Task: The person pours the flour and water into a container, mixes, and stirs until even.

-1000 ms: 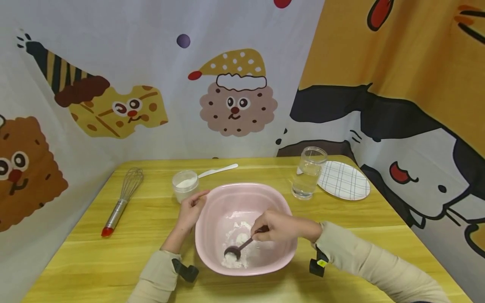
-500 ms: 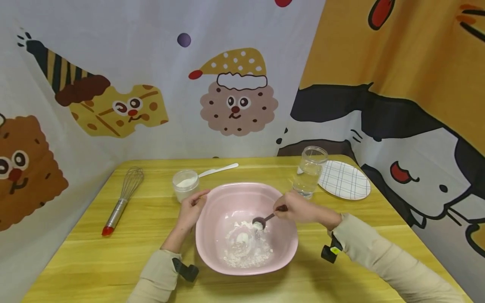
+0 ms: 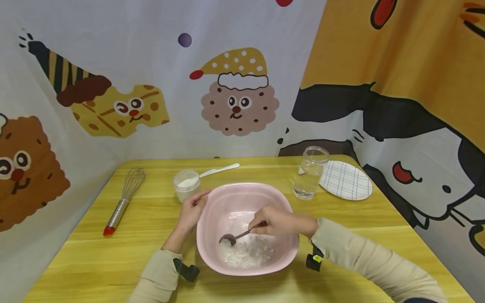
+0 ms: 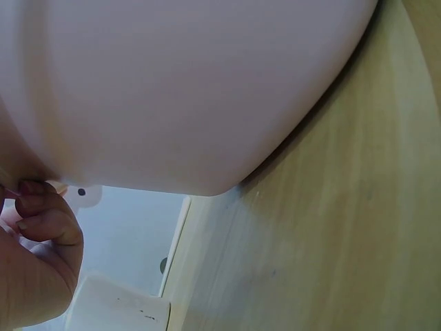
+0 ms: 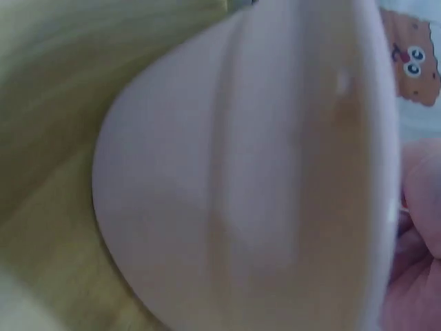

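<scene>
A pink basin (image 3: 248, 198) stands on the wooden table, white powder (image 3: 246, 254) spread over its bottom. With my left hand (image 3: 190, 212) I grip its rim at the left; the left wrist view shows the curled fingers (image 4: 52, 221) at the rim. My right hand (image 3: 276, 221) reaches over the basin and holds a dark brown spoon (image 3: 241, 234) by its handle. The spoon's bowl tilts low over the powder on the left. In the right wrist view the basin's outer wall (image 5: 262, 165) hides most of that hand (image 5: 422, 200).
Close behind my left hand stands a clear jar (image 3: 187, 191) of white powder, with a white plastic knife (image 3: 219, 169) beyond it. A whisk (image 3: 123, 204) lies at left. Back right are a glass of water (image 3: 307, 181) and a checked plate (image 3: 348, 181).
The spoon went right and up with a heap of powder, then came back left and down into the basin. Powder now spreads wider. My left hand stays at the rim.
</scene>
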Demonstrator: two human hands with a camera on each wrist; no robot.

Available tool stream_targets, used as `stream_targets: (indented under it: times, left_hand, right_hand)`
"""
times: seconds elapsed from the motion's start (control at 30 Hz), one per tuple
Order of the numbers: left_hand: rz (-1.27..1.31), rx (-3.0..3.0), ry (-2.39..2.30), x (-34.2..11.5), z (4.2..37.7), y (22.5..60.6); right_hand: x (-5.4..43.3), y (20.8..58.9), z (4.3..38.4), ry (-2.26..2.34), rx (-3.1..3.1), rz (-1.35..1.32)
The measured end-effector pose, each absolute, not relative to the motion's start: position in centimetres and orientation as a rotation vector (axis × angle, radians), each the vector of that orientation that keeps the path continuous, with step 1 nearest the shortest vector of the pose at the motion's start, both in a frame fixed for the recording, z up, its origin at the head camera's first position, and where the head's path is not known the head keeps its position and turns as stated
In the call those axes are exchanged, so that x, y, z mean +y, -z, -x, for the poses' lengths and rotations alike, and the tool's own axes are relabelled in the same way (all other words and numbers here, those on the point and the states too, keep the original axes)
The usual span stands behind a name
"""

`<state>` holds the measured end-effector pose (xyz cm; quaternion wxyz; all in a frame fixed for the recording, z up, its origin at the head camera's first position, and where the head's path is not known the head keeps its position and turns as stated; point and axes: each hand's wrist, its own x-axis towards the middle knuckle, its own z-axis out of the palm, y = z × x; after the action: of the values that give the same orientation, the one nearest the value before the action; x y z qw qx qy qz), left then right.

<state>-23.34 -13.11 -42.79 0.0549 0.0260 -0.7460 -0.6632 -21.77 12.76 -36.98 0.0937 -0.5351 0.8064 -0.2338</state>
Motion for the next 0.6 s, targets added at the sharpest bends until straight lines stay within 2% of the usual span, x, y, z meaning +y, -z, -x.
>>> stream_targets:
  times: [0.27,0.6]
  left_hand:
    - [-0.088,-2.257,2.028,-13.1,23.5,42.9]
    - [-0.099,-2.262,2.037,-13.1,23.4,42.7]
  right_hand:
    - [14.1,35.9,20.8,0.601,2.488,1.688]
    - [15.6,35.6,21.3,0.568,2.643,1.603]
